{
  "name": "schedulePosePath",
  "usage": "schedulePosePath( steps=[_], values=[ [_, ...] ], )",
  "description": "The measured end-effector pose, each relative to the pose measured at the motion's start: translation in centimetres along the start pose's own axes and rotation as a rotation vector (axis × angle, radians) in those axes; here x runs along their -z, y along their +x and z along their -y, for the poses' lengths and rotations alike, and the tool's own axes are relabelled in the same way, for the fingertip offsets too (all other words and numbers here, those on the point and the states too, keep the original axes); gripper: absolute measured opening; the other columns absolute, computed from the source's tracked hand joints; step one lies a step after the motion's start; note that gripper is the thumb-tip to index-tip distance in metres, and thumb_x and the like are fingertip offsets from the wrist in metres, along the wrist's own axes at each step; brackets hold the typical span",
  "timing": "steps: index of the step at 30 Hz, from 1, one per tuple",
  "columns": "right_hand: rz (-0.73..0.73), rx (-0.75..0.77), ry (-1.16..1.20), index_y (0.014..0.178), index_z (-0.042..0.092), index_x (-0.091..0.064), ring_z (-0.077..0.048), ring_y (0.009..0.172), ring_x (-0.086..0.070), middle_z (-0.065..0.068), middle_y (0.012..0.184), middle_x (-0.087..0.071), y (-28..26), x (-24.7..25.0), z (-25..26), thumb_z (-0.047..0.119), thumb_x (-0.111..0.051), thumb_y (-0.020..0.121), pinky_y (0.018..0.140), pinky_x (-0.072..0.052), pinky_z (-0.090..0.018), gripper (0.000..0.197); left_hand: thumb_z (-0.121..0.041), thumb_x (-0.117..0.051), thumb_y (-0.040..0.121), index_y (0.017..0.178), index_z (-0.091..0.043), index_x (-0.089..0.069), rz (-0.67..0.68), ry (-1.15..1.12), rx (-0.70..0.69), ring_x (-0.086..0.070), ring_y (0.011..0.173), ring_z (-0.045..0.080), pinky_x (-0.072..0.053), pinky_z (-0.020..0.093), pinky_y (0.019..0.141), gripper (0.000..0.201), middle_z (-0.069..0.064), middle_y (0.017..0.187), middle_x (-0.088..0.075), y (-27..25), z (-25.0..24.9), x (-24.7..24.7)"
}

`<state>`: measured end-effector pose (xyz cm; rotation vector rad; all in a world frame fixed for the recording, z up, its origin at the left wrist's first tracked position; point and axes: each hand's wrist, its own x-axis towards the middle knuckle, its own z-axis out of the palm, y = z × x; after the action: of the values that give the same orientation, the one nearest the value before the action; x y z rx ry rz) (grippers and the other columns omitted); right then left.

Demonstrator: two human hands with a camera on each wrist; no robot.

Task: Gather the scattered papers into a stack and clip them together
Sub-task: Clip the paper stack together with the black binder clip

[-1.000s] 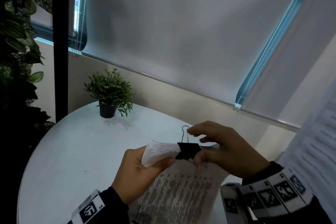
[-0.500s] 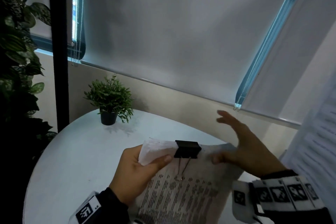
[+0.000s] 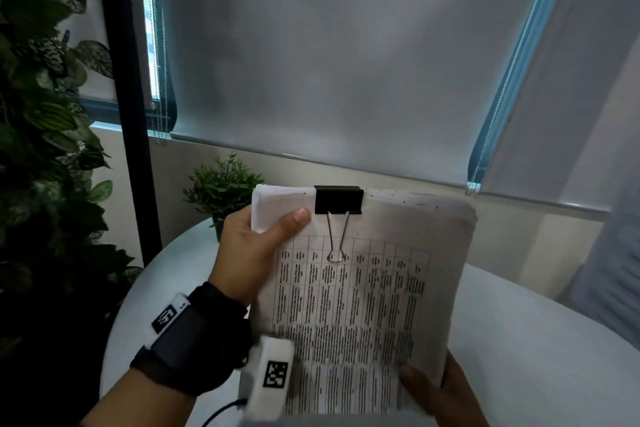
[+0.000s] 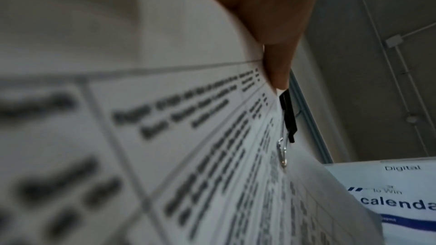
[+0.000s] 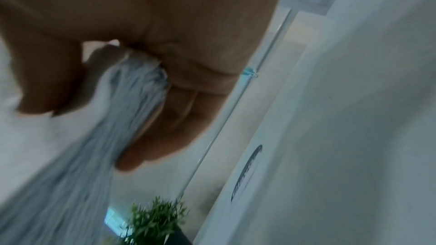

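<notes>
A thick stack of printed papers (image 3: 363, 305) is held up above the white round table (image 3: 519, 340), tilted toward me. A black binder clip (image 3: 338, 200) grips its top edge, its wire handle folded flat onto the top sheet. My left hand (image 3: 256, 239) holds the stack's top left corner, thumb on the front next to the clip. My right hand (image 3: 433, 388) holds the bottom right corner, thumb on the page and fingers behind. In the left wrist view the clip (image 4: 289, 116) sits just past my thumb. In the right wrist view the stack's edge (image 5: 132, 96) lies between thumb and fingers.
A small potted plant (image 3: 221, 191) stands at the table's far side, partly behind the stack. A tall leafy plant (image 3: 41, 149) and a black post (image 3: 128, 97) fill the left. Window blinds (image 3: 329, 62) hang behind. A printed banner (image 3: 616, 270) stands at the right.
The right hand left the clip, whose handle folded down, and moved to the stack's bottom right corner. The stack has risen from lying low over the table to tilted up.
</notes>
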<state>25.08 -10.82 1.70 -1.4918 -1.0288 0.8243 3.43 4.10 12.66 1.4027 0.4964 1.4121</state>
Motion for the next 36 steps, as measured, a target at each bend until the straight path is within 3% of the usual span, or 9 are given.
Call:
schedulePosePath(
  steps=[2,7,9,13,17,24,29,34,36],
  values=[
    [-0.211,0.068,0.052,0.092,0.034,-0.056,0.002,0.086,-0.060,0.025,0.075,-0.070,-0.3,-0.9,-0.4,0.019,-0.086,0.062,0.063,-0.048,-0.007,0.045,-0.029,-0.068,0.073,0.087,-0.013,-0.068,0.001,0.023,0.043,-0.070,0.068,0.012,-0.053,0.021,0.057,0.021,-0.001,0.073,-0.074,0.3,0.4,0.1],
    [-0.318,0.068,0.063,0.103,0.011,-0.062,-0.013,0.090,-0.068,-0.008,0.104,-0.068,0.2,-1.8,-1.1,0.047,-0.088,0.035,0.077,-0.049,-0.021,0.081,-0.059,-0.079,0.054,0.119,-0.020,-0.056,0.094,-0.016,0.271,-0.070,0.096,0.021,-0.057,0.030,0.074,0.079,0.003,0.110,-0.072,-1.4,2.6,2.7],
    [-0.387,0.077,0.137,0.119,-0.006,-0.058,-0.030,0.107,-0.058,-0.020,0.112,-0.063,0.3,-2.7,-1.1,0.023,-0.081,0.046,0.090,-0.039,-0.034,0.082,-0.055,-0.080,0.051,0.119,-0.024,-0.056,0.162,0.055,0.412,-0.071,0.095,0.021,-0.058,0.037,0.078,0.079,0.000,0.109,-0.072,-4.7,4.2,3.9],
    [-0.535,0.111,0.129,0.103,-0.013,-0.063,-0.030,0.078,-0.054,-0.025,0.084,-0.063,0.4,-6.6,-0.7,0.040,-0.062,0.026,0.071,-0.033,-0.042,0.093,-0.050,-0.078,0.053,0.105,-0.034,-0.061,-0.006,0.233,0.492,-0.070,0.083,0.003,-0.052,0.025,0.071,0.057,-0.018,0.094,-0.073,-10.7,6.6,5.2],
    [-0.206,-0.044,0.128,0.089,0.027,-0.063,0.001,0.069,-0.064,0.016,0.076,-0.072,-0.1,-9.8,-0.3,0.016,-0.078,0.076,0.080,-0.043,-0.027,0.023,-0.043,-0.073,0.060,0.092,-0.028,-0.064,-0.198,0.406,0.486,-0.070,0.071,0.005,-0.053,0.028,0.067,0.037,-0.013,0.082,-0.074,-11.0,7.0,8.9],
    [0.058,-0.144,-0.247,0.133,0.012,-0.042,-0.026,0.086,-0.067,-0.011,0.127,-0.059,6.1,-18.3,-1.5,0.059,-0.051,0.083,0.064,-0.054,-0.029,0.068,-0.013,-0.073,0.080,0.094,-0.008,-0.063,-0.264,0.543,0.579,-0.055,0.043,0.017,-0.038,0.024,0.038,0.018,0.008,0.062,-0.066,-6.3,7.6,17.4],
    [0.131,-0.281,-0.403,0.139,0.005,-0.032,-0.026,0.121,-0.053,-0.013,0.138,-0.048,8.3,-22.2,-2.7,0.052,-0.041,0.093,0.098,-0.043,-0.026,0.066,-0.011,-0.077,0.076,0.106,-0.013,-0.064,-0.316,0.668,0.661,-0.062,0.096,0.032,-0.051,0.036,0.077,0.033,0.014,0.101,-0.066,-4.6,10.4,21.5],
    [0.201,-0.332,-0.482,0.145,0.012,-0.005,-0.019,0.056,-0.057,-0.015,0.125,-0.053,8.3,-22.3,-2.6,0.047,-0.045,0.094,0.041,-0.045,-0.023,0.074,-0.015,-0.069,0.081,0.147,-0.015,-0.023,-0.255,0.885,0.685,-0.047,0.123,0.037,-0.037,0.040,0.105,0.080,0.020,0.140,-0.042,-4.9,11.2,22.2],
    [0.294,-0.287,-0.617,0.147,0.022,0.012,-0.015,0.063,-0.056,-0.015,0.134,-0.050,7.8,-21.3,-1.5,0.046,-0.043,0.095,0.056,-0.050,-0.026,0.080,-0.020,-0.070,0.079,0.145,-0.018,-0.024,-0.242,1.028,0.628,-0.043,0.122,0.040,-0.037,0.042,0.103,0.080,0.021,0.140,-0.031,-5.2,10.0,21.5]
  ],
)
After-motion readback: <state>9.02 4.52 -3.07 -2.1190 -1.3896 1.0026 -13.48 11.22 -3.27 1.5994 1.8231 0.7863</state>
